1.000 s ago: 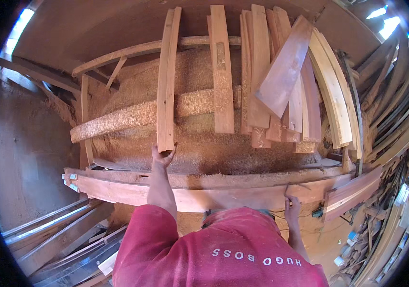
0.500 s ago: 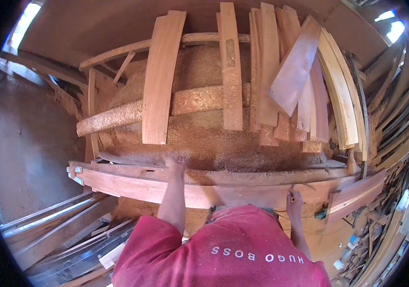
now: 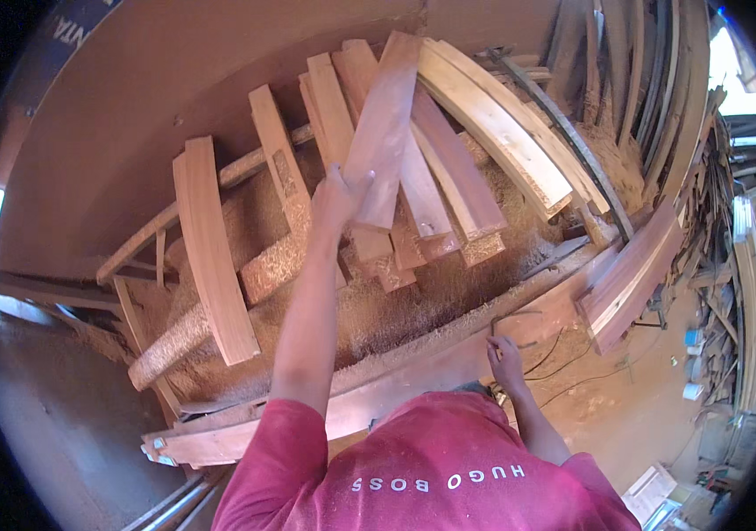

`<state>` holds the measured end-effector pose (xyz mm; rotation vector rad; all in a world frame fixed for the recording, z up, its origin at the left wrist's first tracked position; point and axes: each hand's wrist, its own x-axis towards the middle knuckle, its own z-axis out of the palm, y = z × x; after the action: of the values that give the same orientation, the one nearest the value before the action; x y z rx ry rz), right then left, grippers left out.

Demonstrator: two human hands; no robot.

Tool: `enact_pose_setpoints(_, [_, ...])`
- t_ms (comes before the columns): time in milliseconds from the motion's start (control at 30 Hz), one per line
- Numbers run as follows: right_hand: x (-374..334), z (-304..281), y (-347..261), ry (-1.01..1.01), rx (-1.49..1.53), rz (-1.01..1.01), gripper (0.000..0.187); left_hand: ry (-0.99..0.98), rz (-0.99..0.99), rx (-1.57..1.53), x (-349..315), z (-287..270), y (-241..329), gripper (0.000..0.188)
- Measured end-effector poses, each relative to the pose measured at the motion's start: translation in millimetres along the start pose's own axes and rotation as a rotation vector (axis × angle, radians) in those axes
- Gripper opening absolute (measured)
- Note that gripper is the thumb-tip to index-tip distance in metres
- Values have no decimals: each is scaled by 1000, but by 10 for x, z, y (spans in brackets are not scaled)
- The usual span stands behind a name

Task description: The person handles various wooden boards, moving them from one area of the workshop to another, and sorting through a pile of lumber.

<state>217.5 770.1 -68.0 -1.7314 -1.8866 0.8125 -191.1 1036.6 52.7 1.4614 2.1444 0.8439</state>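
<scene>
My left hand (image 3: pixel 341 196) reaches far forward over the rack. It grips the left edge of a reddish-brown plank (image 3: pixel 385 133), the thumb lying on its upper face. That plank lies slantwise on top of several other boards. My right hand (image 3: pixel 505 361) is low at the near beam (image 3: pixel 431 385), its fingers curled. Whatever the curled fingers hold, if anything, is too small to make out. A thin dark bent piece (image 3: pixel 516 316) shows on the beam just beyond them.
A wide plank (image 3: pixel 211 252) and a narrower one (image 3: pixel 279 159) rest across the rack to the left. Pale curved boards (image 3: pixel 493 124) lean on the right. Sawdust (image 3: pixel 395 310) fills the space beneath. A short two-tone board (image 3: pixel 630 274) sits at the beam's right end; scrap wood (image 3: pixel 705 212) is stacked beyond.
My left hand has moved from above the near beam forward and right onto the slanted reddish-brown plank. The view has turned to the right; my right hand stays by the beam.
</scene>
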Motion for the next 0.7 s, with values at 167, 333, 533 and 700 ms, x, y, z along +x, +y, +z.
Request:
enact_pose_setpoints(167, [22,100,153,21,20,-49,16,-265,-260,-79,554,235,-487,77])
enact_pose_setpoints(333, [-101,148,363,82,65,5,18,-287,-274,-398,-107,348,-485,72])
enact_pose_setpoints(533, [-167,96,361,77,80,30,19,-253,-451,-499,-1738,83,-922,59])
enact_pose_setpoints(700, [-132,38,299,26,66,-47,18,-218,-579,-610,-3287,194,-1507,50])
